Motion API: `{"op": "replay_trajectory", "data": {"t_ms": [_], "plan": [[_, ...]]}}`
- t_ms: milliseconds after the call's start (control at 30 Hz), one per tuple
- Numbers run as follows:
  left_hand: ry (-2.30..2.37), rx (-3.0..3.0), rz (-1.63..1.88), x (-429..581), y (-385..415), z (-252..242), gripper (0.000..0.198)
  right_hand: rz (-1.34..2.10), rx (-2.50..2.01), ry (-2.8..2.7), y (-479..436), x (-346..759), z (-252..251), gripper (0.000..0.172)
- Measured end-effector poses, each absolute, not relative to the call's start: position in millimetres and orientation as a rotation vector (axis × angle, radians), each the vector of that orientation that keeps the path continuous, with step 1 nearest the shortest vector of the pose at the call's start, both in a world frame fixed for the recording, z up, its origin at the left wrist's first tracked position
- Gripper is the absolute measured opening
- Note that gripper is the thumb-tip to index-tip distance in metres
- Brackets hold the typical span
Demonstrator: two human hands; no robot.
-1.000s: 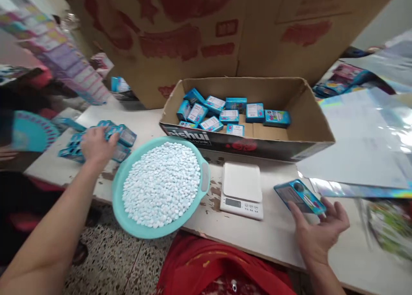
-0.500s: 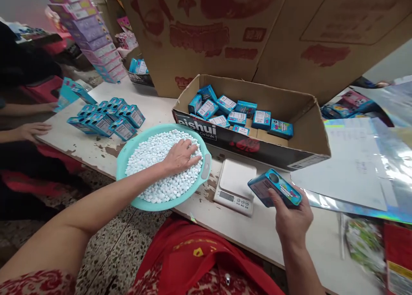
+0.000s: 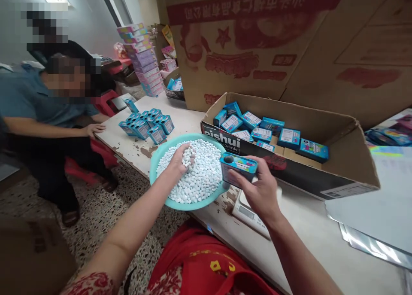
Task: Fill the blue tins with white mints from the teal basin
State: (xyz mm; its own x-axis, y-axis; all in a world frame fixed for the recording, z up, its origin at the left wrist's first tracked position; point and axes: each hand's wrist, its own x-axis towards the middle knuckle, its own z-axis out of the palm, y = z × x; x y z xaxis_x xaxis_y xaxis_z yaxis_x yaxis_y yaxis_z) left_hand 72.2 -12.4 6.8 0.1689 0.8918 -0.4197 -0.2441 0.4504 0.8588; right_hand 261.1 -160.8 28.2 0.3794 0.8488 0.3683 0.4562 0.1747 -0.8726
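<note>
So, a small blue printed thin-card box with a round dark opening on top is held in the right hand, up by the right edge of the round turquoise plastic basin. It's gripped narrow, thumb on the near side and fingers mostly hidden behind. Whether anything is inside can't be told from here.

The basin is heaped with small white rounded pellets, and a clump of them is cupped in the left hand, fingers curled, just above the pile.

Handling-wise, the box is probably pretty light and stiffish, but its broad walls could easily be dented if squeezed hard. It's best taken by the two broad sides, low down, with the opening left uncovered. The pellets look hard, dry and kinda slippery, so some could be lost through loose fingers; a deep cupped palm suits them better than a pinch. The white flat kitchen scale is partly hidden under the right arm on the pale worn tabletop.
</note>
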Motion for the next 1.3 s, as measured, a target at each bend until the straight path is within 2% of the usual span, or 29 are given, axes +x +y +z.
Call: {"op": "replay_trajectory", "data": {"t_ms": [267,500,1300], "plan": [[0.744,0.476,1.166,82,-24,56,0.027,0.297,-1.544,-1.717,-118,219,29,0.027],[0.806,0.608,1.319,92,-24,54,0.038,0.218,-1.651,-1.843,-108,204,35,0.024],[0.881,0.743,1.419,108,-30,64,0.048,0.320,-1.498,-1.709,-108,213,31,0.031]]}}
